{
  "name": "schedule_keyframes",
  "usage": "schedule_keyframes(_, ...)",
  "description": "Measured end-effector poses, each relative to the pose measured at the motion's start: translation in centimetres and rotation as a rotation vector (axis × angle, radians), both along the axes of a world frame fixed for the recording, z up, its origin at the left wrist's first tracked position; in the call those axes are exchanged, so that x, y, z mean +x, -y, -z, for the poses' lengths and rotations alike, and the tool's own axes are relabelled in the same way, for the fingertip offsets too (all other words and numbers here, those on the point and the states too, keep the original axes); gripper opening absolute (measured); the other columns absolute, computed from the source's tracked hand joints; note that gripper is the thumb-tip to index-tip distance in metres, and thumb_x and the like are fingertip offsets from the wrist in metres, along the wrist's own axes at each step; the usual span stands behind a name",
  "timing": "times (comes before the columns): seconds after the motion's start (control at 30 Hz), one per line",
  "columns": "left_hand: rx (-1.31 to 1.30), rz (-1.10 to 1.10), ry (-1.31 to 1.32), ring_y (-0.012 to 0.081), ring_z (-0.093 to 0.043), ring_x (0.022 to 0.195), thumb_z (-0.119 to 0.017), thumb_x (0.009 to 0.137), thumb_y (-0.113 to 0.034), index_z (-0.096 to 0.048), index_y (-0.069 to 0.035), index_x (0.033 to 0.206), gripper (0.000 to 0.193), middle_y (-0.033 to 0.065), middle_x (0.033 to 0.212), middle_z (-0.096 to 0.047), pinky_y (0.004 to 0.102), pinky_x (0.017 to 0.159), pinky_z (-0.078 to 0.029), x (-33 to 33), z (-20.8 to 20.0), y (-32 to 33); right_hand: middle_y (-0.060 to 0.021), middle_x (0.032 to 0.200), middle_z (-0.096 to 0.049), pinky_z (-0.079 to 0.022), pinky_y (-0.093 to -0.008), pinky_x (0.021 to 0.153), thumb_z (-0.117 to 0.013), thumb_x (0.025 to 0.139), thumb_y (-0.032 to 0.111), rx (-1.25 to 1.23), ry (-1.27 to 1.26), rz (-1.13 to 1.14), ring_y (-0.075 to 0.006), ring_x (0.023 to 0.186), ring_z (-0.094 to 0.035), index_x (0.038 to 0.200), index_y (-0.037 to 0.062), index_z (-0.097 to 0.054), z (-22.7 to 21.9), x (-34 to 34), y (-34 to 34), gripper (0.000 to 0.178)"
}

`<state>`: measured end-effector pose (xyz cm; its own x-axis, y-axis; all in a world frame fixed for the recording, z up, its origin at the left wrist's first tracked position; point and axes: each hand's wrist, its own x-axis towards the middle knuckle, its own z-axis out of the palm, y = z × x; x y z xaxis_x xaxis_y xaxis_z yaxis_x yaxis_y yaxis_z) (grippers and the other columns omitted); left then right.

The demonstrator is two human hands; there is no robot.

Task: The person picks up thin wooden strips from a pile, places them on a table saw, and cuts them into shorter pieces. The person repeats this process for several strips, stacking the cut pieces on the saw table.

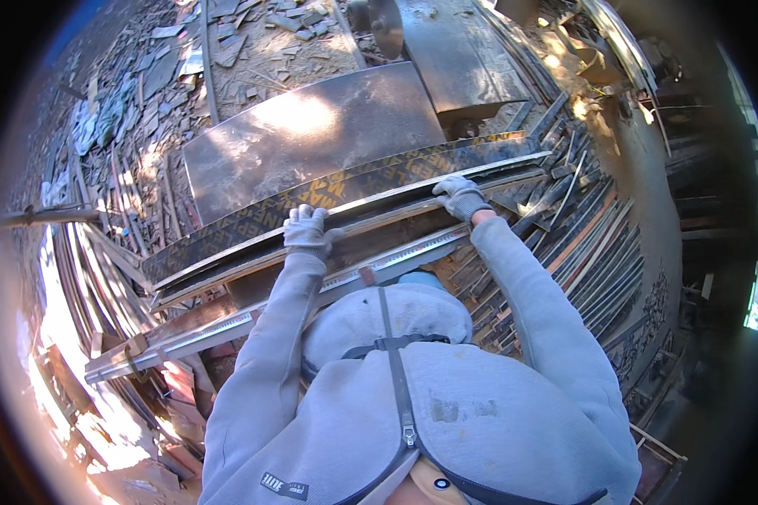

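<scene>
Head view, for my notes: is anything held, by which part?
The right hand seems to hold the printed board by its near long edge; the left hand may just rest there.

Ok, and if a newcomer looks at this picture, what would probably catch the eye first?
Probably the long dark board with yellow lettering, slanting across the middle, with the gloved left hand and gloved right hand at its near side. Just beyond it lies a wide, partly sunlit dark panel, and nearer to the body runs a silvery rail. Many narrow strips lie heaped on the right.
</scene>
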<state>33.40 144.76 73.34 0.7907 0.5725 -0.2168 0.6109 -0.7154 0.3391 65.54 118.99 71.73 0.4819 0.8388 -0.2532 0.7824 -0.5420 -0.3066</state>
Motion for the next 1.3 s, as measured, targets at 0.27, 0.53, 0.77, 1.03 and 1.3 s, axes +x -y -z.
schedule_keyframes(0.27,0.002,-0.024,0.13,0.0325,-0.053,0.129,-0.094,0.072,-0.05,-0.071,-0.015,0.131,0.073,0.0078,0.13,-0.062,0.0464,0.108,-0.045,-0.9,1.7,-1.1,-0.0147,0.115,-0.077,-0.057,-0.0439,0.1,-0.075,0.096,0.025,-0.115,-0.025,0.095,-0.0364,0.111,-0.072,0.112,0.0144,-0.08,-1.2,-0.3,-2.5,0.02)
schedule_keyframes(0.53,0.085,0.052,0.086,0.038,-0.026,0.161,-0.099,0.059,-0.041,-0.041,-0.021,0.166,0.123,0.0167,0.171,-0.033,0.0539,0.134,-0.019,-4.0,5.2,1.1,-0.0099,0.127,-0.067,-0.048,-0.0456,0.112,-0.08,0.089,0.025,-0.136,0.052,-0.038,-0.0344,0.126,-0.06,0.125,0.0159,-0.074,-0.4,-3.2,-0.4,0.038)
schedule_keyframes(0.77,0.213,0.195,0.282,0.0382,-0.026,0.162,-0.099,0.056,-0.038,-0.041,-0.022,0.166,0.125,0.016,0.173,-0.032,0.0566,0.134,-0.021,-4.6,6.9,0.6,-0.0147,0.133,-0.062,-0.045,-0.045,0.11,-0.081,0.085,0.037,-0.185,0.154,-0.163,-0.0344,0.129,-0.055,0.143,0.0135,-0.065,-0.1,-3.6,0.2,0.064)
schedule_keyframes(1.03,0.397,0.282,0.416,0.0399,-0.044,0.152,-0.092,0.07,-0.026,-0.071,-0.022,0.123,0.057,0.0137,0.164,-0.048,0.0586,0.125,-0.037,-4.8,7.9,0.4,-0.0073,0.098,-0.066,-0.05,-0.0449,0.09,-0.068,0.092,0.024,0.129,0.296,-0.337,-0.0295,0.098,-0.065,0.114,0.0121,-0.07,1.9,-2.4,1.1,0.026)
schedule_keyframes(1.3,-0.009,0.285,0.377,0.0395,-0.069,0.093,-0.06,0.107,-0.036,-0.068,-0.01,0.112,0.028,0.0158,0.1,-0.07,0.0479,0.082,-0.054,-3.6,-3.0,-2.6,-0.0054,0.084,-0.059,-0.05,-0.0416,0.091,-0.066,0.092,0.026,0.568,0.344,-0.251,-0.0283,0.087,-0.062,0.089,0.0156,-0.061,-7.6,-1.2,1.4,0.012)
